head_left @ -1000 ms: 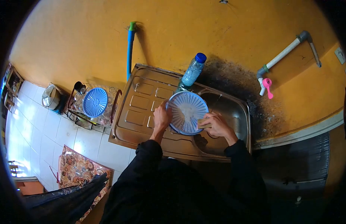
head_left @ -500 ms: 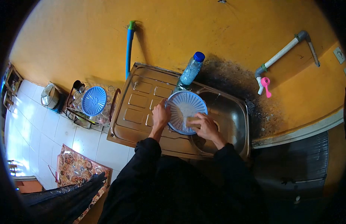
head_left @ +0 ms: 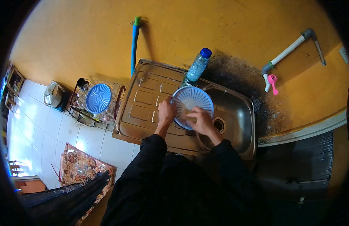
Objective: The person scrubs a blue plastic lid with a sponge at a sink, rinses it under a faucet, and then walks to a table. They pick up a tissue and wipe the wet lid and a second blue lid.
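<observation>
A round blue plate [head_left: 192, 101] is held tilted over the sink [head_left: 234, 116], so drips fall in. The left hand [head_left: 166, 112] has its fingers clamped on the plate's rim. The right hand [head_left: 199, 119] presses on the plate; what its curled fingers hold is hidden. A water bottle [head_left: 199, 66] stands behind. Another blue plate [head_left: 98, 98] sits in the rack [head_left: 78, 113].

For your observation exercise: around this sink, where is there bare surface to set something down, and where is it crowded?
The ribbed drainboard lies bare between the left hand and the dish rack. The basin is open right of the drain. Crowded: the basin's left rim, with both hands, the blue plate and bottle; the rack is full.
</observation>
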A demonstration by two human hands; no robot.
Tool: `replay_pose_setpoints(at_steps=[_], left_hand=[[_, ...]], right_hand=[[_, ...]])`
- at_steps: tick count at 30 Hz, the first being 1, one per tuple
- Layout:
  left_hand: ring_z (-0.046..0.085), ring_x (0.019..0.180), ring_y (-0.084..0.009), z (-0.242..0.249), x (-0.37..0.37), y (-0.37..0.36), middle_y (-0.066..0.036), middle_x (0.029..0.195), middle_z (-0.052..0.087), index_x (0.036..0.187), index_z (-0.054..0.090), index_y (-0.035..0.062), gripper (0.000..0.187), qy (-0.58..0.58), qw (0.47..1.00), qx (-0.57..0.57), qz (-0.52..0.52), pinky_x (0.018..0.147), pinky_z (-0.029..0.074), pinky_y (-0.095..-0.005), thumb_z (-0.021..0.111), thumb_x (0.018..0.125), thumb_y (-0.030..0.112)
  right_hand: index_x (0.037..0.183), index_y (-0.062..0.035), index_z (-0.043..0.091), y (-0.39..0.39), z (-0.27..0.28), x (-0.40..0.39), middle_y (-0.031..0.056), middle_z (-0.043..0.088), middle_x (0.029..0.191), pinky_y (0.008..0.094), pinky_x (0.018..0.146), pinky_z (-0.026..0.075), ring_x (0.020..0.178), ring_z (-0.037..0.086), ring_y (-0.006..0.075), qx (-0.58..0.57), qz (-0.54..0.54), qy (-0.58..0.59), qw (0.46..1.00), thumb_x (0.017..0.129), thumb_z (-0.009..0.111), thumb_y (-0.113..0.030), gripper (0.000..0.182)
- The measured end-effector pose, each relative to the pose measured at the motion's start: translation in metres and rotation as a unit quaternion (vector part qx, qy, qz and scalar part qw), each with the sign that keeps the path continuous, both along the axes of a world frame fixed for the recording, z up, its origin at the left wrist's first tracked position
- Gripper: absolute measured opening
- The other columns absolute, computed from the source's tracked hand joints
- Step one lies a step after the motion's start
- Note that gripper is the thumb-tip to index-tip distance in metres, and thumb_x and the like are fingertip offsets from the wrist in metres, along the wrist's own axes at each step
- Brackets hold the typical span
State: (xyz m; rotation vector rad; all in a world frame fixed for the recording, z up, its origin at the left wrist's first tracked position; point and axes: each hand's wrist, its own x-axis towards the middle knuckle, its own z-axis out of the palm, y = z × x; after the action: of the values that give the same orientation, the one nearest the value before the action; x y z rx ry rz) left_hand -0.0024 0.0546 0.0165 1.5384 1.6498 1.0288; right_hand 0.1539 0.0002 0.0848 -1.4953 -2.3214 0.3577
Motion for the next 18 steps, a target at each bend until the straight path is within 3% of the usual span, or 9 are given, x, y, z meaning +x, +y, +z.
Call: replay_pose_setpoints(at_steps=[3, 7, 14, 16, 18], left_hand=[[0.054, 0.083, -0.0387, -0.001, -0.003, 0.002, -0.023, 0.088, 0.057, 0.102, 0.053, 0.0029, 0.033, 0.014, 1.0, 0.011, -0.003, 0.075, 0.043, -0.0428, 0.053, 0.071, 0.015], [0.055, 0.081, -0.0386, -0.002, -0.001, 0.0, -0.024, 0.086, 0.058, 0.101, 0.054, 0.0023, 0.032, -0.012, 1.0, 0.011, -0.004, 0.075, 0.043, -0.0428, 0.053, 0.071, 0.015], [0.054, 0.082, -0.0392, 0.004, -0.007, 0.002, -0.025, 0.085, 0.057, 0.099, 0.054, 0.0014, 0.033, -0.011, 1.0, 0.011, -0.024, 0.075, 0.042, -0.0435, 0.052, 0.069, 0.016], [0.054, 0.081, -0.0396, 0.003, -0.006, 0.002, -0.024, 0.084, 0.058, 0.098, 0.055, 0.0012, 0.032, -0.014, 1.0, 0.018, -0.016, 0.075, 0.042, -0.0436, 0.051, 0.07, 0.016], [0.055, 0.08, -0.0399, 0.005, -0.004, 0.001, -0.024, 0.083, 0.058, 0.097, 0.055, 0.0009, 0.031, -0.018, 0.999, 0.028, -0.009, 0.074, 0.042, -0.0436, 0.051, 0.07, 0.016]], right_hand=[[0.088, -0.0074, 0.064, -0.011, -0.003, -0.012, 0.0108, 0.052, 0.088, 0.0334, 0.071, 0.043, 0.084, 0.052, 0.0258, -0.032, 0.046, 0.029, 0.998, 0.065, 0.066, -0.017, 0.025], [0.09, -0.01, 0.063, 0.015, 0.0, 0.006, 0.0103, 0.048, 0.08, 0.0344, 0.064, 0.043, 0.075, 0.052, 0.0264, -0.009, -0.077, 0.013, 0.997, 0.067, 0.063, -0.016, 0.024], [0.087, -0.0089, 0.063, 0.001, -0.016, -0.018, 0.0117, 0.049, 0.082, 0.036, 0.064, 0.043, 0.075, 0.053, 0.0277, 0.005, -0.001, 0.064, 0.998, 0.063, 0.066, -0.015, 0.025], [0.087, -0.0094, 0.063, 0.018, -0.006, -0.006, 0.0112, 0.048, 0.08, 0.0359, 0.063, 0.043, 0.073, 0.053, 0.0276, 0.001, -0.078, -0.001, 0.997, 0.062, 0.066, -0.013, 0.025], [0.087, -0.01, 0.063, 0.022, -0.003, -0.004, 0.0108, 0.048, 0.079, 0.036, 0.063, 0.043, 0.074, 0.053, 0.0276, -0.011, -0.102, 0.019, 0.994, 0.062, 0.065, -0.011, 0.025]])
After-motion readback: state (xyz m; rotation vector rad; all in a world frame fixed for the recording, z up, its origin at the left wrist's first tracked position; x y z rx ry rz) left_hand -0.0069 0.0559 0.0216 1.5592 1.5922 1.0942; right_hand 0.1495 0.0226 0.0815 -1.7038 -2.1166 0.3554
